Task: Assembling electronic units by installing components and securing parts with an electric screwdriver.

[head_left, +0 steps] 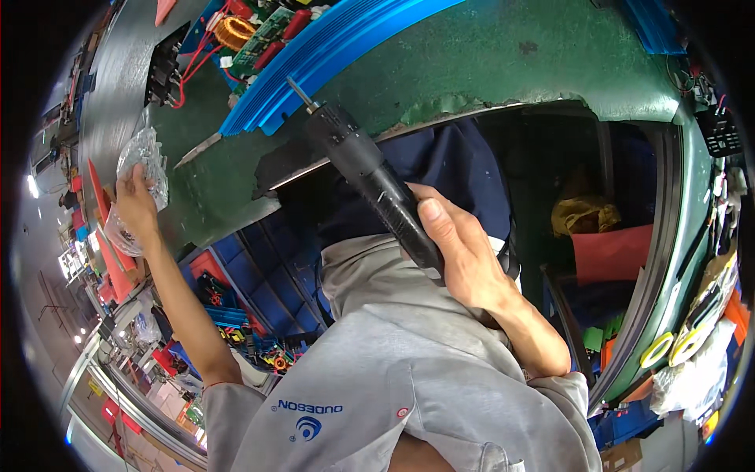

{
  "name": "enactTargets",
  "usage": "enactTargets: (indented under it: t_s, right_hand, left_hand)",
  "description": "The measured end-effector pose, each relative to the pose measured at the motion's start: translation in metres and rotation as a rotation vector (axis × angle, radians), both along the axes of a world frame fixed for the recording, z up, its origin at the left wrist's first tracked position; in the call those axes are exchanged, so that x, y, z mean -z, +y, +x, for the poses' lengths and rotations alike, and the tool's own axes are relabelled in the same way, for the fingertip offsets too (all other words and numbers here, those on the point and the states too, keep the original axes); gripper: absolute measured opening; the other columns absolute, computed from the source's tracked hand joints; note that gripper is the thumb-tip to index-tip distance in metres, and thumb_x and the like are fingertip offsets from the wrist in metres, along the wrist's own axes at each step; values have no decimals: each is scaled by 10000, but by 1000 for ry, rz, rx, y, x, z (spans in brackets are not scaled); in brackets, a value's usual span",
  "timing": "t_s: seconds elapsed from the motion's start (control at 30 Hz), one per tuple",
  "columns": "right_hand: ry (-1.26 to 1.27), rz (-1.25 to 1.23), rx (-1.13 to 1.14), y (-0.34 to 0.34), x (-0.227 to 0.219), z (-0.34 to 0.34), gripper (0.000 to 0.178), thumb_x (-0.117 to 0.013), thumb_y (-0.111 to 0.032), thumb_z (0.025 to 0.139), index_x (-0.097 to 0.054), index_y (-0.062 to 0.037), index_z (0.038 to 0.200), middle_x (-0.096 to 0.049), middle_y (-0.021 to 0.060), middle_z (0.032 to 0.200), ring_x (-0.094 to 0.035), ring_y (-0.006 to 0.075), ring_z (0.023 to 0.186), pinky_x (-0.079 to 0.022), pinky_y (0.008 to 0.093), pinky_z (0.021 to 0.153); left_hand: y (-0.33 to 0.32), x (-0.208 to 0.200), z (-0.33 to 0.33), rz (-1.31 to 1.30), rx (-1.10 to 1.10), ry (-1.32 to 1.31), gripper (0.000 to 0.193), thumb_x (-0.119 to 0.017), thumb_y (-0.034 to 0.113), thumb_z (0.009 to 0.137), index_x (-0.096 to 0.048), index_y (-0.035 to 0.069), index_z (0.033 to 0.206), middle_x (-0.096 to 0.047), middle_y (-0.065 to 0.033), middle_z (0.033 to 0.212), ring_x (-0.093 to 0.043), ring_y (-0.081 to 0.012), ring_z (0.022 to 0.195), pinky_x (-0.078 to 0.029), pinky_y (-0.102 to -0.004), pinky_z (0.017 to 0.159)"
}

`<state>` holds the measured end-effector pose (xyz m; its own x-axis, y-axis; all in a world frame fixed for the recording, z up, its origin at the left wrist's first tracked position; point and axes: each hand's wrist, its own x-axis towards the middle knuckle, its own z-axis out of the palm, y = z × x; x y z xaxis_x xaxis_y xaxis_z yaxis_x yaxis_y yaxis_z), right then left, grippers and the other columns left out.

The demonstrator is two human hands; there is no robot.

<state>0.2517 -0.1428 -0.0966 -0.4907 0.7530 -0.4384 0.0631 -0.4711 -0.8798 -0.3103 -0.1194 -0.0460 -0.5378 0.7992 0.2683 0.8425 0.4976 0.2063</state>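
My right hand [464,248] is wrapped round a black electric screwdriver [370,173], held in front of my body. Its thin metal bit points up and left, close to the edge of a blue finned metal housing [314,63] on the green bench. Out at the far left, my left hand [138,200] reaches into a crumpled clear plastic bag [148,157]. Its fingers are partly hidden by the plastic, and what they hold, if anything, does not show. A green circuit board [263,39] with a copper coil [234,33] sits against the housing.
The green bench top [487,71] has a torn front edge. Black plugs [163,75] with red wires lie near the board. At the right are yellow tape rolls [657,350] and plastic bags. A blue crate [263,275] with parts stands below on the left.
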Motion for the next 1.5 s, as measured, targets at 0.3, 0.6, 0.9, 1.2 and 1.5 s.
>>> enactTargets:
  t_s: [0.3,0.6,0.9,1.2,1.5]
  right_hand:
    - [258,-299,17,-6,10,1,737,-274,-634,1046,-566,11,1250,-663,75,840,-610,139,727,-475,275,692]
    - [119,-224,-14,-12,-4,-7,786,-267,-646,1041,-527,47,1309,-640,82,790,-571,144,684,-443,269,641]
    - [124,-302,-19,-9,-11,-8,805,-284,-646,1032,-527,62,1329,-634,103,758,-569,142,631,-440,278,588]
    - [174,-363,2,-12,-4,-5,853,-355,-690,992,-527,77,1324,-636,114,741,-578,149,611,-446,275,565]
    - [218,-454,6,-10,0,-2,908,-391,-734,954,-530,80,1333,-629,102,729,-587,153,629,-439,278,578]
  left_hand:
    - [38,-49,203,129,262,-683,186,-672,150,975,-679,28,1116,-729,-52,1050,-678,-129,924,-515,-278,771]
    - [76,-57,279,85,900,-20,156,-793,164,760,-710,113,881,-705,-35,1124,-656,-250,1072,-496,-383,874]
    - [92,-44,277,-66,944,-224,136,-773,134,772,-693,32,814,-519,-117,1491,-455,-326,1401,-398,-462,1126]
    - [100,-51,281,-168,1003,-109,124,-753,86,743,-672,-5,764,-528,-155,1467,-484,-347,1365,-406,-473,1130]
    - [102,-50,285,-225,1014,-207,97,-723,28,785,-662,-38,822,-550,-164,1441,-500,-359,1355,-400,-497,1140]
